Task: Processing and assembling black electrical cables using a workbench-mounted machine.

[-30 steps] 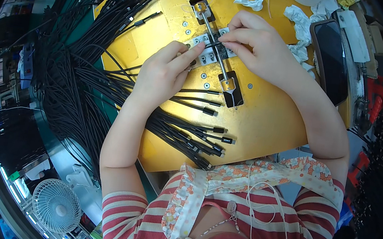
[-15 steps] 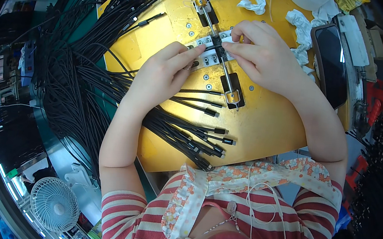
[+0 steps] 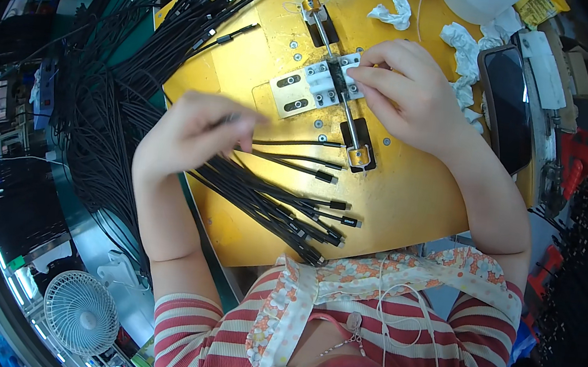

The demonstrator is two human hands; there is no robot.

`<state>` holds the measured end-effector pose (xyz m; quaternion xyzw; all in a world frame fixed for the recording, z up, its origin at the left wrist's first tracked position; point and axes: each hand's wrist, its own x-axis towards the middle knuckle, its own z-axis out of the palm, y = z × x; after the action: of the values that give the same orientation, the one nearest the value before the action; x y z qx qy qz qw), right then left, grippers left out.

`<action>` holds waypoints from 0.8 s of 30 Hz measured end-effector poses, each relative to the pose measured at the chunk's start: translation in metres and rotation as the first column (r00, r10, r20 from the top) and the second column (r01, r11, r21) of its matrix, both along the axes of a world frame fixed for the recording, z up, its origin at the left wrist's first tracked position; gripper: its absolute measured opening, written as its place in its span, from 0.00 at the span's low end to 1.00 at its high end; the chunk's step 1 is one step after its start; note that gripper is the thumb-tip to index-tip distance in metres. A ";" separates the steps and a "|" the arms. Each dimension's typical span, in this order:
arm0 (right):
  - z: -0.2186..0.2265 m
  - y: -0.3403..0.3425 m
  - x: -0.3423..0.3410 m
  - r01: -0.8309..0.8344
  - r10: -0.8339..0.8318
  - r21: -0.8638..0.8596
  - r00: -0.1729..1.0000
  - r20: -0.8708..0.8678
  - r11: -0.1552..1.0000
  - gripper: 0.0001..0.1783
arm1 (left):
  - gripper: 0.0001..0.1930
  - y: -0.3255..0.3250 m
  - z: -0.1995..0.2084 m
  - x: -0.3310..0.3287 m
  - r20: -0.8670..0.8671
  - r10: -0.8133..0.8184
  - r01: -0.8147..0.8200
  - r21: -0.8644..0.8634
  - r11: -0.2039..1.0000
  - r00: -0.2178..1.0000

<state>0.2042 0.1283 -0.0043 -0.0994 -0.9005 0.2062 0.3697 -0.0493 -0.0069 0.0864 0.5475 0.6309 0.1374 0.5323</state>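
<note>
A white metal fixture (image 3: pixel 315 84) is fixed to the golden work plate. Across it runs a steel rod (image 3: pixel 346 110) with a black middle part, held at both ends in brass-coloured mounts. Beside the fixture's right end my right hand (image 3: pixel 410 88) is closed in a pinch; whatever its fingertips hold is too small to make out. My left hand (image 3: pixel 194 136) is away from the fixture, over black cables (image 3: pixel 256 194) at the plate's left side. Its fingers are bent and smeared by motion, so I cannot see whether it grips a cable.
More black cables (image 3: pixel 212 7) with plugs fan out at the far left. Crumpled white tissues (image 3: pixel 459 50) and a phone-like dark slab (image 3: pixel 508 99) lie on the right. A white fan (image 3: pixel 82 312) stands at the lower left.
My left hand has left the fixture and moved left and nearer to me. The dark cable piece between my hands no longer shows on the fixture. My right hand has barely shifted.
</note>
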 end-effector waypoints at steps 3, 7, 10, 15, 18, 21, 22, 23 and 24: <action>0.005 -0.008 0.001 -0.143 0.136 -0.152 0.989 -0.053 0.978 0.11 | 0.11 -0.007 -0.011 0.013 0.106 -0.314 0.258 0.361 0.896 0.943; 0.012 -0.029 -0.008 -0.344 0.300 -0.255 0.934 -0.194 0.904 0.19 | 0.08 -0.006 -0.023 0.044 -0.127 -0.224 0.251 0.276 0.928 0.966; 0.006 -0.035 -0.011 -0.326 0.298 -0.220 0.942 -0.154 0.919 0.14 | 0.09 -0.002 -0.029 0.053 -0.264 -0.251 0.332 0.331 0.883 0.931; 0.006 -0.013 -0.005 -0.243 0.221 -0.265 0.969 -0.110 0.933 0.08 | 0.13 0.005 -0.041 0.059 -0.207 0.150 0.044 0.713 0.700 0.967; 0.002 -0.004 -0.006 -0.051 0.036 -0.364 0.998 -0.048 0.930 0.04 | 0.16 0.010 -0.057 0.053 -0.325 0.145 0.168 0.762 0.626 0.935; -0.006 0.002 -0.007 0.015 -0.008 -0.339 1.000 0.021 0.941 0.04 | 0.21 0.010 -0.068 0.052 -0.444 0.128 0.274 0.729 0.627 0.887; -0.008 0.003 -0.007 0.013 -0.006 -0.339 1.000 0.022 0.941 0.04 | 0.22 0.009 -0.071 0.052 -0.489 0.132 0.312 0.719 0.621 0.862; -0.010 0.004 -0.006 0.010 0.006 -0.307 0.999 0.049 0.952 0.04 | 0.23 0.008 -0.072 0.052 -0.533 0.137 0.350 0.707 0.615 0.835; -0.011 0.006 -0.006 0.008 0.014 -0.275 0.997 0.079 0.961 0.05 | 0.23 0.009 -0.072 0.052 -0.532 0.136 0.349 0.707 0.615 0.836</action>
<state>0.1986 0.1340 -0.0149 -0.1565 -0.8773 0.3259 0.3157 0.0031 0.0017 0.0148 0.7765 0.5938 0.2051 0.0491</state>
